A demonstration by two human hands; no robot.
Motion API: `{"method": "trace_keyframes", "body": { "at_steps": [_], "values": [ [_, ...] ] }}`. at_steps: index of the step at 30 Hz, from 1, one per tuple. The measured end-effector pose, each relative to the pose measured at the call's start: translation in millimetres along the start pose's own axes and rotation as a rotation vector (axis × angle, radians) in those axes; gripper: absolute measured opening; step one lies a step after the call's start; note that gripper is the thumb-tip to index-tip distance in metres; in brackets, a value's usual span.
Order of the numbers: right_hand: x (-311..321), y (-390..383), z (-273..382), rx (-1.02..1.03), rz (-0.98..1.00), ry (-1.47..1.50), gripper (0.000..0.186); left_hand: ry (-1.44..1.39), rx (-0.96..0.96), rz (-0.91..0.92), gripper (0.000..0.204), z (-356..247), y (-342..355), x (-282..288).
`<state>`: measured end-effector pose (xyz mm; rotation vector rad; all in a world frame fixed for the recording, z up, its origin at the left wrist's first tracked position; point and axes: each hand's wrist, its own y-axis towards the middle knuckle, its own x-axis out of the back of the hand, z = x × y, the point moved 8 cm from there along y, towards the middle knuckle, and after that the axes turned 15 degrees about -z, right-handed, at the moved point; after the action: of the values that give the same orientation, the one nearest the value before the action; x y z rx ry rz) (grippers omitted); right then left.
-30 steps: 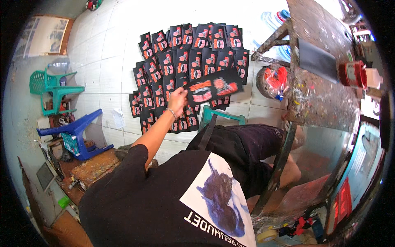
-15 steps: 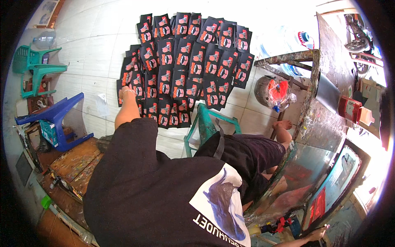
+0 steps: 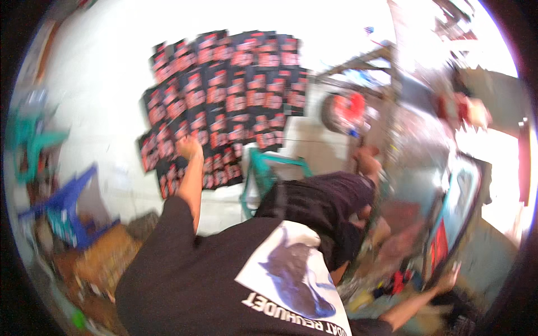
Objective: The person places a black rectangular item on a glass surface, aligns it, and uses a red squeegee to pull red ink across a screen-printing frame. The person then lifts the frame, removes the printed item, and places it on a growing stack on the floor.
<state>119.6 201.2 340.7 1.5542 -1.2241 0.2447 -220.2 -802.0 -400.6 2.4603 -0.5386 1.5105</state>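
Observation:
Many black rectangular pieces with red-and-white prints (image 3: 241, 81) lie in overlapping rows on the white tiled floor. My left hand (image 3: 190, 147) is over the near left part of these rows, its arm stretched forward. Motion smears its fingers, so whether it grips or touches a piece cannot be told. Far off at the lower right, my right hand (image 3: 448, 280) is beside a framed panel (image 3: 457, 196) with pale blue and red areas. A small pale thing shows at its fingertips, too blurred to name.
A green stool (image 3: 260, 171) stands between the printed pieces and my legs. A paint-stained table frame (image 3: 386, 78) rises on the right, with a round dark container holding red material (image 3: 342, 112) beside it. A blue plastic stool (image 3: 81, 207) and green stools (image 3: 33, 143) stand at left.
The whole view has shifted and blurred. My left hand has moved from the left edge of the printed pieces to above their near rows. My right hand has risen along the framed panel.

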Motion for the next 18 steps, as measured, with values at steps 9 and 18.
{"method": "trace_keyframes", "body": {
  "at_steps": [9,18],
  "values": [
    [12,51,43,-0.742,-0.027,-0.137,0.077,-1.076,-1.297,0.638,0.033,-465,-387,217],
    [-12,75,-5,-0.818,-0.009,0.084,0.077,-0.351,-2.071,0.309,0.056,-657,-519,136]
  ]
}}
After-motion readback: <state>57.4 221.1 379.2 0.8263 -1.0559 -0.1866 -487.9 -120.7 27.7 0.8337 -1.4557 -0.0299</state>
